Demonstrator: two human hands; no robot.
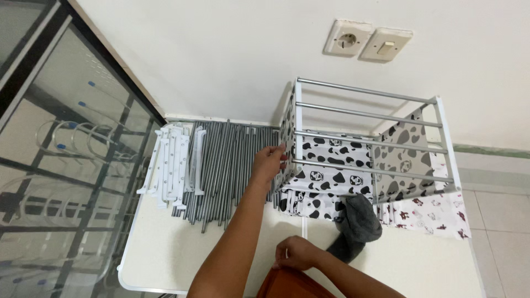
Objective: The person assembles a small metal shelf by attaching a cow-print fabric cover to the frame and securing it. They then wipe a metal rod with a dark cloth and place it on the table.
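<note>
Small rack frame (367,144), white end posts joined by grey metal rods, with cow-print fabric lining, is standing at the far right of the bench (165,259), close against the wall; its left end post is sitting near the middle of the bench's far edge; the right end is reaching nearly to the bench's right edge.

Left hand (270,163) is pressing on the frame's left end panel; fingers (280,149) are lying flat and mostly extended against the fabric side, touching it, not wrapped round a rod; so the hand is open and bracing, gripping nothing that I can see.

Doing this well, by my judgement: keeping the palm low on the post so the frame is not tipping toward the wall; pushing square to the panel so the rods are not sliding out of their sockets; keeping the fabric from bunching under the fingertips.

Right hand (298,254) is resting at the near edge of the bench, curled over an orange-brown object (290,284); whether it is actually clasping it, cannot tell.

Outward: grey cloth (358,226) is lying crumpled just in front of the frame, touching the fabric hem; a bundle of loose grey rods (226,165) is lying just left of the left hand, running from the far edge toward the near one; white plastic connector strips (174,165) are lying left of the rods, near the far left corner; more printed fabric (436,212) is spread under the frame's right end.
</note>
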